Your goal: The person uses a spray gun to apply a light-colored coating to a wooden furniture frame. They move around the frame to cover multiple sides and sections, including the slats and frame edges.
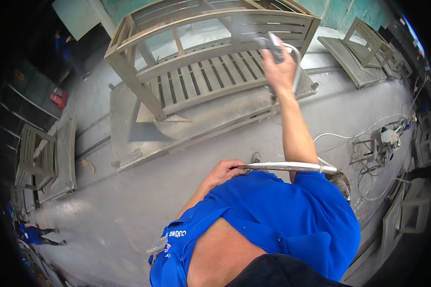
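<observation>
Two bare hands are what I watch through the head view, and the right hand [280, 74] reaches out farthest, its fingers wrapped round a grey spray-gun-like tool [275, 51] that is partly blurred. I cannot tell whether the tool touches anything; it shows in front of the right end of a greyish-brown slatted bench [210, 79]. A pale hose [292, 166] loops beside the tool and crosses the waist to the left hand [224, 170], whose fingers are curled closed on it. The bench stands upright on a low, flat platform [124, 119], one leg resting by a pointed scrap of sheet [165, 117]. Between the platform's near edge and the blue shirt [273, 210] I have a broad band of grey floor [177, 167], widening toward my left. More platforms bound that room, one at left carrying slatted furniture [38, 153] and one at upper right carrying a similar piece [368, 50]. Nearer on the right, thin tangled lines [361, 153] lie around a whitish, container-like body [390, 137]; its contents are too small to make out. At upper left, a red object [58, 98] could be another container, but I cannot see inside it. Farther out are two people in blue, one at lower left [29, 234] and one at upper left [64, 48].
</observation>
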Available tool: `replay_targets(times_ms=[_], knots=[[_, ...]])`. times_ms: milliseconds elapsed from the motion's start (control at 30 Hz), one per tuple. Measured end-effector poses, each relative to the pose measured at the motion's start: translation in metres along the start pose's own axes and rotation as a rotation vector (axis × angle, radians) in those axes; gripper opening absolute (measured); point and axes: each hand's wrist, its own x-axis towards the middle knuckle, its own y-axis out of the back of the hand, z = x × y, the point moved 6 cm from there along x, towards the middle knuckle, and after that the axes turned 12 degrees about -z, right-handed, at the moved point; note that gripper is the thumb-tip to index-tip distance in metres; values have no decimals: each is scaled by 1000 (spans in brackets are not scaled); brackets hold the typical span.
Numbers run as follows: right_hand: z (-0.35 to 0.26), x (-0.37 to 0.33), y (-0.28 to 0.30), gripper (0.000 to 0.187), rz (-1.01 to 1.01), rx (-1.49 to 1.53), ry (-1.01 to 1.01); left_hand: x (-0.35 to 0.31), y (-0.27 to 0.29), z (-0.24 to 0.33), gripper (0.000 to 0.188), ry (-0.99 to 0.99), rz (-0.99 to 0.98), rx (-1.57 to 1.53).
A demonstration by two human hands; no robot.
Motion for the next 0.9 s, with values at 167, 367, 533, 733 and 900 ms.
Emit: replay_targets(times_ms=[167, 367, 533, 733, 900], knots=[[14, 0, 31, 54, 12, -190, -41, -1, 5, -7, 16, -50, -34, -35], [-6, -24, -38, 57, -283, -368, 194, -14, 14, -11, 19, -83, 32, -41], [-24, -40, -129, 39, -516, 376, -56, -32, 24, -18, 17, -101, 150, -130], [-46, -18, -249, 18, -497, 893, -107, -78, 33, -17, 14, 121, 375, -121], [4, -1, -302, 19, -458, 876, -422, -124, 23, -10, 13, 227, 555, -241]])
